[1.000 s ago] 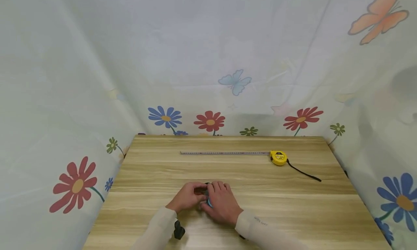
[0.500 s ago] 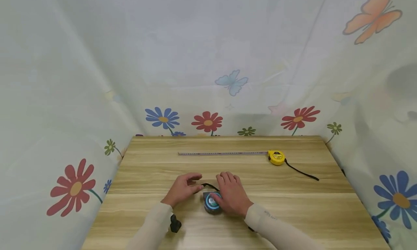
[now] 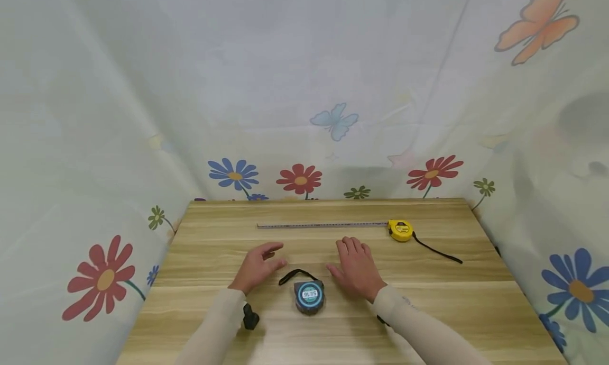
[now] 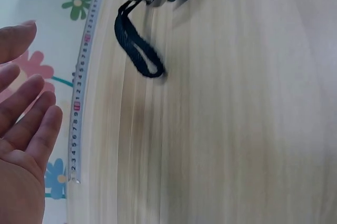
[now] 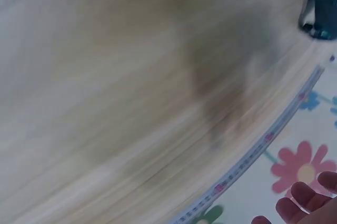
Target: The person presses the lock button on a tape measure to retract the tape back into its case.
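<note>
A dark grey tape measure with a light-blue ring on its face lies on the wooden table, its black wrist strap looped out behind it. To its left is my left hand, fingers relaxed and holding nothing. My right hand is spread to the right of the tape measure, apart from it and also bare. In the left wrist view the strap hangs off the case at the top, away from my left fingers. The right wrist view catches my right fingers in the lower corner.
Farther back lies a yellow tape measure with its blade pulled out to the left and a black strap trailing right. A flower-printed white curtain surrounds the table at the back and sides.
Both hands have come off the grey tape measure and moved apart, left hand to the left, right hand to the right. The tape measure now lies uncovered with its strap loose.
</note>
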